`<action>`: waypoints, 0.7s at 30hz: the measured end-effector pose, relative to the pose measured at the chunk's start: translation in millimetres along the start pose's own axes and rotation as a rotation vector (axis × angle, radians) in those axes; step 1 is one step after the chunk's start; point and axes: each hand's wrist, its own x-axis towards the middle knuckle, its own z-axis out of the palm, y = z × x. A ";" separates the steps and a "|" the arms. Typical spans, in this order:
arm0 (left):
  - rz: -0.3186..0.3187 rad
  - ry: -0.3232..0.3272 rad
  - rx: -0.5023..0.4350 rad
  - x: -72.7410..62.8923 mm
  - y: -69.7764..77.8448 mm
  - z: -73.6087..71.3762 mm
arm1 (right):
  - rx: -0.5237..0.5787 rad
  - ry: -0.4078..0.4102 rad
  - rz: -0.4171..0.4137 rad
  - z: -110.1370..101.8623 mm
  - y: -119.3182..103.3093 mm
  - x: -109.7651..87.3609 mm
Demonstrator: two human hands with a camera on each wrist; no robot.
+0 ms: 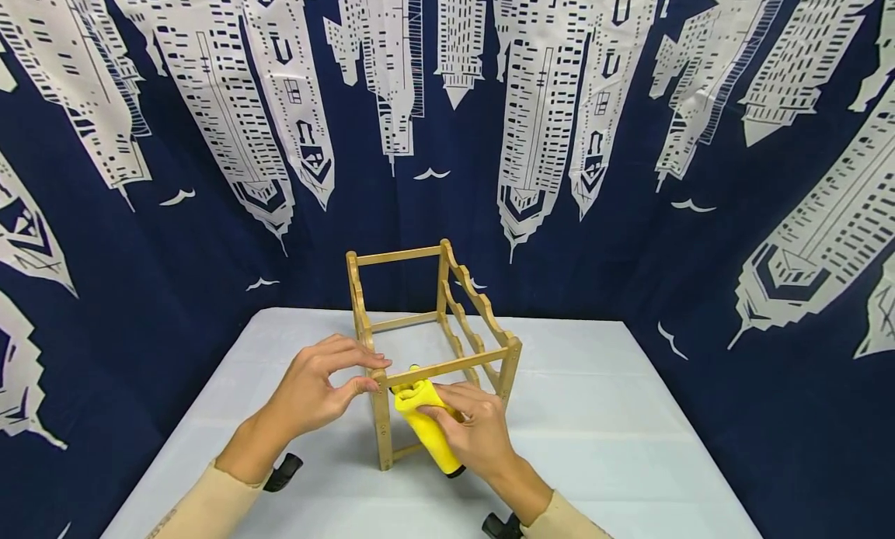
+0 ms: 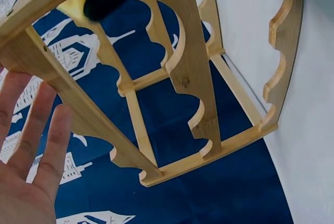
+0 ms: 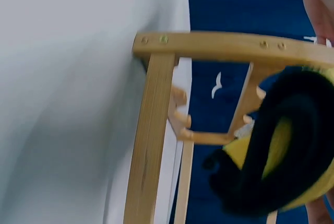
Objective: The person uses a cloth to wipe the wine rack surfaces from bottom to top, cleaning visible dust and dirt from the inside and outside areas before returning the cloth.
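A light wooden rack [image 1: 454,365] with wavy scalloped rails, like a wine rack, stands on the table. My left hand [image 1: 318,387] is at its near left top corner, thumb and forefinger pinching the post's top. Other fingers [image 2: 52,145] extend beside the rack in the left wrist view. In my right hand [image 1: 478,426] I grip a folded yellow cloth [image 1: 428,429] with black edging, just under the near top rail. A bit of the cloth shows behind that rail. In the right wrist view its blurred black edge [image 3: 245,182] hides part of the rack.
The white-covered table [image 1: 587,415] extends around the rack. Behind and beside it hangs a dark blue curtain [image 1: 412,220] printed with upside-down white buildings and birds. Black wrist-camera mounts [image 1: 283,472] show under both forearms.
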 end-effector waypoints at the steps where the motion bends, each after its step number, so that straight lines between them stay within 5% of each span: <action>1: -0.002 0.002 0.007 -0.2 0.4 -0.1 | 0.006 -0.009 0.027 3.7 -2.7 0.8; 6: -0.019 -0.002 0.013 -0.7 2.5 -0.2 | 0.076 -0.058 0.109 16.8 -12.4 3.2; 14: -0.021 -0.004 0.006 -1.4 4.0 1.8 | 0.393 -0.132 0.316 16.7 -14.9 -0.9; 21: -0.043 -0.002 0.018 -1.1 7.1 -0.2 | 0.448 -0.143 0.387 26.4 -21.4 2.4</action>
